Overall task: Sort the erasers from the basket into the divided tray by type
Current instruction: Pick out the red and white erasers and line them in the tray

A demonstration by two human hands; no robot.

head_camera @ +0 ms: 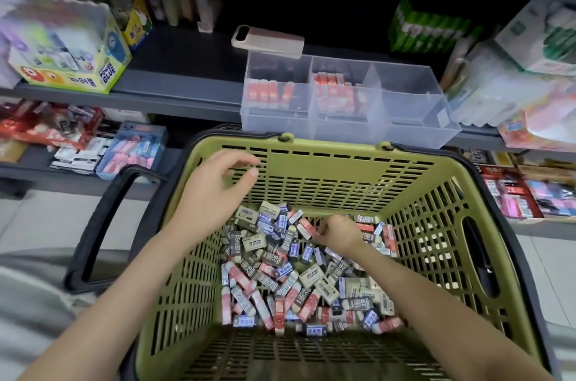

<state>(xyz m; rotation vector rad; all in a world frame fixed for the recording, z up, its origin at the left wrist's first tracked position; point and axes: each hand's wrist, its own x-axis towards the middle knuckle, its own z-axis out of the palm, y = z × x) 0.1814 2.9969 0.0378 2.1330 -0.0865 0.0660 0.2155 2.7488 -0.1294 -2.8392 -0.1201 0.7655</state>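
beyond green basket: clear divided tray on shelf, phone behind | inside basket: heaped red, blue, grey, beige erasers | left hand loosely spread over far-left corner | right hand pinching red-sleeved eraser mid-heap

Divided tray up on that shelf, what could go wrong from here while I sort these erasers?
The clear divided tray sits at the front edge of the shelf, right above the basket; a bump while reaching up might tip it. Its left and middle compartments both hold red-sleeved erasers, so look-alike types could get mixed. The phone lying just behind the tray could be knocked too.
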